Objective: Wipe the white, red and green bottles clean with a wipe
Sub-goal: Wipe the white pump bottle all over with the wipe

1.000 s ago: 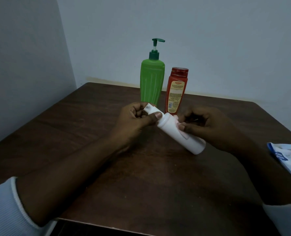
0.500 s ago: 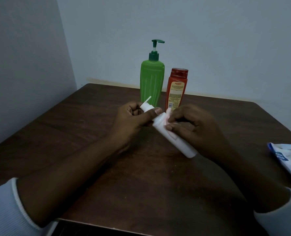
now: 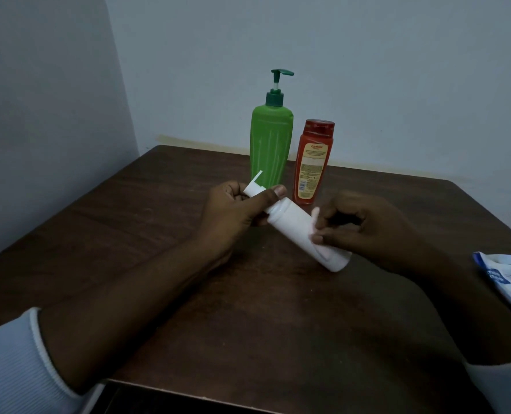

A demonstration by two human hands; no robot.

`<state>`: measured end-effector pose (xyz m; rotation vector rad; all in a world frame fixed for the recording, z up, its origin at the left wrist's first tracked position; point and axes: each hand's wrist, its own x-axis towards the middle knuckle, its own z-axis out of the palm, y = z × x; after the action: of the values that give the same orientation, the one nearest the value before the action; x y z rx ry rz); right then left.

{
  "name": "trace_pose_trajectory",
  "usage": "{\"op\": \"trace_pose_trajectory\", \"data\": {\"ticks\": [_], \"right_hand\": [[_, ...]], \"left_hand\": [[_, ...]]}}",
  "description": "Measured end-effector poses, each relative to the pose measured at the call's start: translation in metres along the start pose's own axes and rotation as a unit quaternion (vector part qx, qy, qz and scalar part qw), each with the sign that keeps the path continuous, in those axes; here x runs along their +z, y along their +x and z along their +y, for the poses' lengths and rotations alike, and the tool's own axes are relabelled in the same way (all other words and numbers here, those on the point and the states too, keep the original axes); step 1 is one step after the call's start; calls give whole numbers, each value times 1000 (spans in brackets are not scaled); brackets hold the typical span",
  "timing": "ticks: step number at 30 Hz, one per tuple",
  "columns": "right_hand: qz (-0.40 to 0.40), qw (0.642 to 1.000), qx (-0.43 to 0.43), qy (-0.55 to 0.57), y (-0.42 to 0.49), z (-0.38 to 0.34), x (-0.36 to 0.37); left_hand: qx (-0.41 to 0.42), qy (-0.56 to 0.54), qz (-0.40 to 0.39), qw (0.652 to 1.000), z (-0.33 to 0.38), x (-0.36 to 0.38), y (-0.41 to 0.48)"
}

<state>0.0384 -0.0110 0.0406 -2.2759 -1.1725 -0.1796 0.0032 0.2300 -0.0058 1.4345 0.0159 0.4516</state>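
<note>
A white bottle (image 3: 293, 224) lies tilted above the brown table (image 3: 164, 258), cap end up to the left, its flip lid open. My left hand (image 3: 236, 213) grips its cap end, thumb on top. My right hand (image 3: 365, 227) pinches a small pale wipe (image 3: 314, 222) against the bottle's side near the middle. Behind them stand a green pump bottle (image 3: 270, 144) and a red bottle (image 3: 312, 165) with a yellow label, both upright and side by side.
A blue and white wipe packet (image 3: 508, 279) lies at the table's right edge. Walls close in behind and to the left. The table's near edge runs under my forearms.
My right hand slid the wipe up the bottle toward the cap, then back down toward its middle. The cap's flip lid came open. The left hand kept its grip.
</note>
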Motion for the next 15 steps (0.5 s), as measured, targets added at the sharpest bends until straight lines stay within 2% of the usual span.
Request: {"op": "trace_pose_trajectory", "data": {"ticks": [4,7,10,12,15], "right_hand": [[114,986,-95,-73,11,-19,30],[120,983,-105,-86,15,-24,34],[66,992,-82,-66,11,-17,16],[-5,999,-18,-43,6,-7,-2],[-127,989,76,-5,0,9,-23]], "left_hand": [[8,14,-6,1000,-1,-1,0],[8,18,-7,1000,0,-2,-1],[-4,20,-11,1000,0,0,-2],[-17,18,1,1000,0,1,-1],[-24,18,23,999,0,1,1]]}}
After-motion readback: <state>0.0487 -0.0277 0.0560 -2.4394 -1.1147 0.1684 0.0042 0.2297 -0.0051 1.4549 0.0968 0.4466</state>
